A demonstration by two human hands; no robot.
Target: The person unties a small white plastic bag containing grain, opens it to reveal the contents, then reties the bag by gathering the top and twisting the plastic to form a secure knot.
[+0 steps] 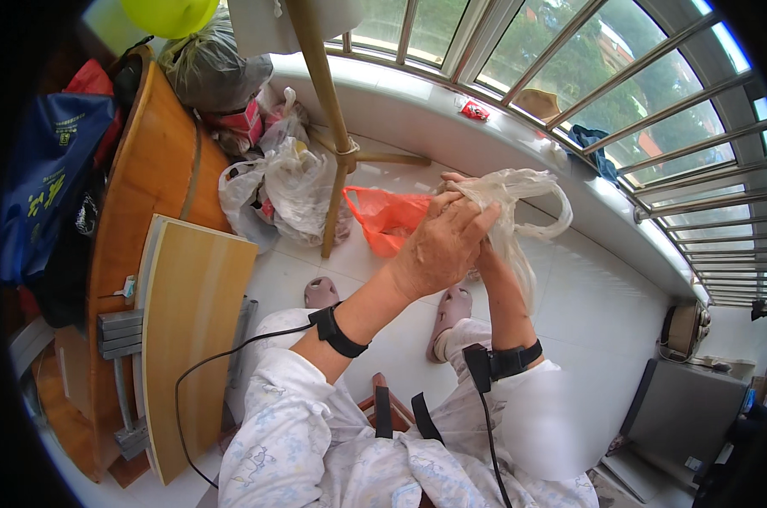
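Both of my hands meet in front of me, above the white tiled floor. My left hand [437,251] has its fingers bent around the gathered edge of a thin whitish plastic bag [517,209]. Mostly hidden behind it, my right hand [483,249] is also at the bag, whose looped handle sticks out to the right and whose film hangs down along my right forearm. Behind my left hand lies an open red plastic bag [389,216]; its contents cannot be made out.
Several filled plastic bags [297,190] stand left of a bamboo pole stand [335,152]. A wooden board [199,343] leans at a wooden cabinet [148,146] on the left. A ledge [409,95] with a red packet [475,111] runs below barred windows. A grey box-like unit [685,406] stands right.
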